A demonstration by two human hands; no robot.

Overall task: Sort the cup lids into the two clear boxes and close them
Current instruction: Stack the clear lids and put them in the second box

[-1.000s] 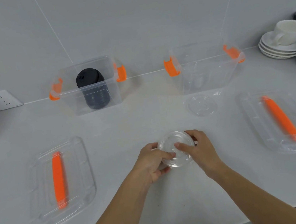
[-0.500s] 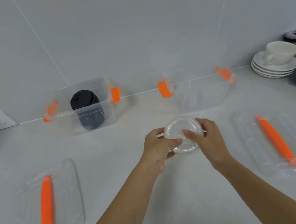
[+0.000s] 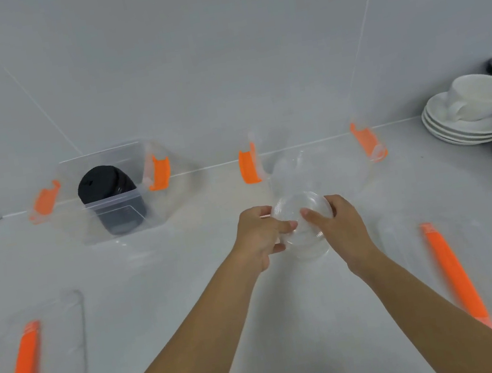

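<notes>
With our left hand [image 3: 260,232] and right hand [image 3: 337,223] we pinch a stack of clear round plastic lids [image 3: 302,225] before the right clear plastic box [image 3: 358,168], near the counter's [image 3: 190,292] back edge.

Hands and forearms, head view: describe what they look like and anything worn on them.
The left hand and right hand are bare: no gloves, and no rings show on the fingers in view. The left forearm and right forearm are bare too, with no sleeve in frame and no watch or bracelet at either wrist. No tattoos or marks show.
</notes>
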